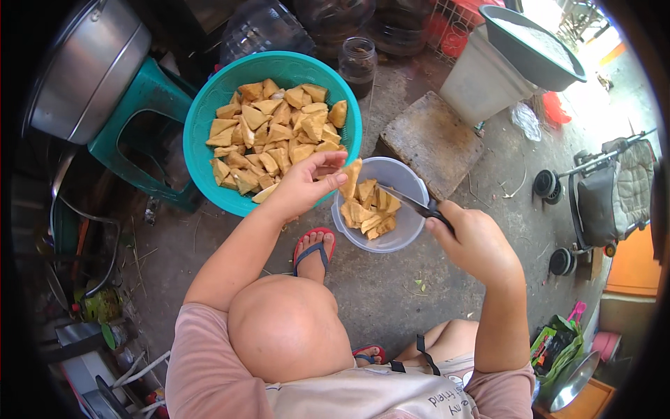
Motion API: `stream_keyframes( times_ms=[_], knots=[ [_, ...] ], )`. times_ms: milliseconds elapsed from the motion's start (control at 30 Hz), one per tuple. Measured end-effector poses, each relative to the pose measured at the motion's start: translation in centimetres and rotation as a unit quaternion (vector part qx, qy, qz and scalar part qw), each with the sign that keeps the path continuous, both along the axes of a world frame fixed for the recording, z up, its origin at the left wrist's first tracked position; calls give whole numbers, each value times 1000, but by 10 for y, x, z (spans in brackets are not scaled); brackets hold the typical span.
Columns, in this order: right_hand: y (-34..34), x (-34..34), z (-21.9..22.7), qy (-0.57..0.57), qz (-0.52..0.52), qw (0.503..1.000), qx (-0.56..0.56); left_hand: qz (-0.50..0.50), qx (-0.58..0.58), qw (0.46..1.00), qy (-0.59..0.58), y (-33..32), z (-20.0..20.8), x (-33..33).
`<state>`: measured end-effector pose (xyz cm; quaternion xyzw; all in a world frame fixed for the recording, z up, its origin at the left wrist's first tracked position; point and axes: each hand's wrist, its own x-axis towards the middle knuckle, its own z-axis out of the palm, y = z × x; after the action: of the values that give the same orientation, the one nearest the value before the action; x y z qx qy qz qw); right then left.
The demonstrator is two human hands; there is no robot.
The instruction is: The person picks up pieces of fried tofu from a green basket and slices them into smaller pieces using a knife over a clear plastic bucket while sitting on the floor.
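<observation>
My left hand point(307, 187) pinches a golden-brown piece of fried tofu point(351, 177) between thumb and fingers, above the near left side of a pale translucent bowl point(407, 234). My right hand point(478, 241) grips the black handle of a knife point(406, 201). Its blade slants up and left over the bowl, the tip a little right of the held piece. Inside the bowl lie several cut tofu pieces point(370, 216). Beyond my left hand, a large teal plastic basket point(197, 119) holds a heap of tofu chunks point(276, 129), mostly triangular; my left hand and wrist cover part of its near edge.
A worn wooden board point(434, 143) lies beyond the bowl, before a pale bucket point(485, 73) topped by a grey basin point(534, 45). A glass jar point(358, 70) stands behind the basket. Left, a green stool point(143, 126) bears a metal pot point(94, 70). A folded stroller point(607, 192) is at right.
</observation>
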<state>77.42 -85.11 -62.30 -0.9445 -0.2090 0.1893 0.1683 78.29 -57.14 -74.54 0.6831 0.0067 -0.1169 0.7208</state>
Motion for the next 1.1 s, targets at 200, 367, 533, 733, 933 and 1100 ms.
stream_keyframes(
  times_ms=[200, 367, 533, 733, 933, 1100],
  knots=[
    [-19, -10, -13, 31, -52, 998, 13, 242, 544, 771, -226, 122, -26, 48],
    [-23, -10, -26, 47, -44, 998, 26, 218, 668, 698, -138, 198, -55, 56],
    [-26, -9, -23, 50, -61, 996, 28, 195, 783, 591, -11, 169, -36, 53],
    [-24, -6, -20, 41, -63, 996, 55, 220, 734, 637, -83, 159, -15, 47],
    [-3, 5, -7, 34, -36, 993, 107, 174, 51, 983, -3, 70, 3, 22],
    [16, 11, -2, -6, 18, 994, 111, 24, -127, 991, 15, 13, 21, -4]
  ],
)
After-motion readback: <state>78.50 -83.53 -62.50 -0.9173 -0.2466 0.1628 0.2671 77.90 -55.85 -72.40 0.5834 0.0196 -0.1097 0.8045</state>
